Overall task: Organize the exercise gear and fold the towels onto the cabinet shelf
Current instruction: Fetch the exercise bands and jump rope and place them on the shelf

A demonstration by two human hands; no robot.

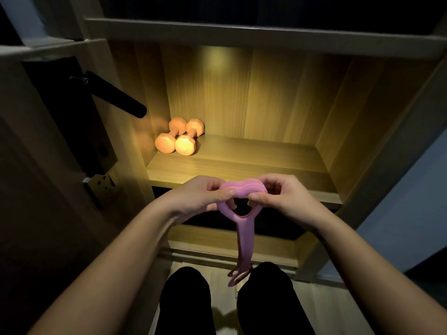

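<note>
Both hands hold a pink rubber resistance band (243, 234) in front of the lit cabinet shelf (242, 170). My left hand (203, 195) pinches the left side of its upper handle loop, and my right hand (278, 197) pinches the right side. The band's strap hangs down between my knees, with its lower loops near the floor. Two orange dumbbells (180, 137) lie side by side at the back left corner of the shelf. No towel is in view.
The shelf is a wooden compartment lit from above, with a darker compartment below it (232, 221). An open door with a black lever handle (113, 94) stands at the left. My knees in black trousers (186, 301) are at the bottom, over a light floor.
</note>
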